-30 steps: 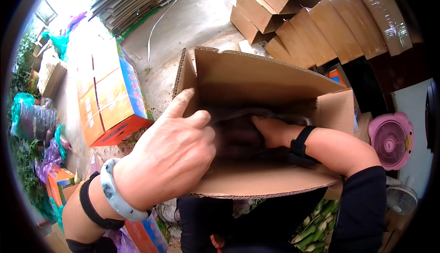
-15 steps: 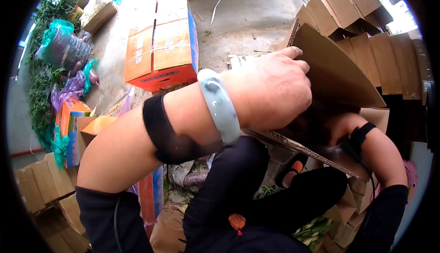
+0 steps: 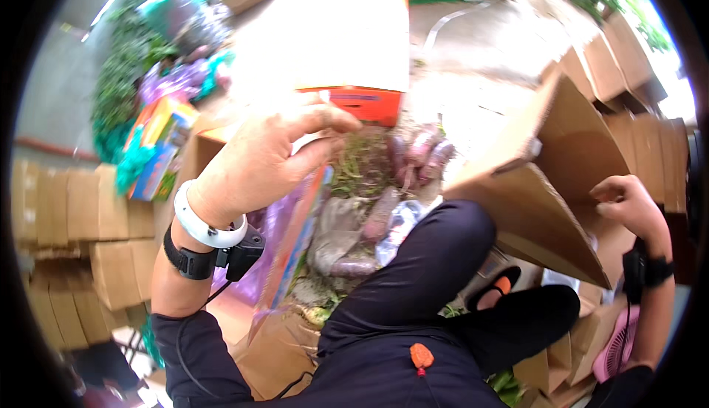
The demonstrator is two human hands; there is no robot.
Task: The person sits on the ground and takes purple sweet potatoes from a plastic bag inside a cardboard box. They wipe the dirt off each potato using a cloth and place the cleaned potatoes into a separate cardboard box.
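My left hand [image 3: 281, 153] hovers over an orange-edged carton holding purple plastic film [image 3: 279, 220]. Its fingers are loosely bent, with the thumb apart and nothing visible between them. On my right stands an open brown cardboard box [image 3: 502, 201], tilted, its flaps spread and a piece of clear tape at one corner. My right hand [image 3: 628, 205] is at the box's right side, fingers loosely curled and the thumb apart, holding nothing I can see; whether it touches the cardboard I cannot tell. Purplish-red root vegetables [image 3: 421, 153] lie on the ground between the two boxes.
An orange printed carton [image 3: 362, 101], its top washed out by glare, stands ahead. Brown boxes [image 3: 59, 205] are stacked at left, and more [image 3: 650, 153] at right. Green and purple bags [image 3: 173, 79] lie far left. A pink slotted object [image 3: 617, 341] sits by my right forearm.
My left hand has left the brown box and swung left over the carton with film. My right hand has come out of the box to its right side. The view has shifted left.
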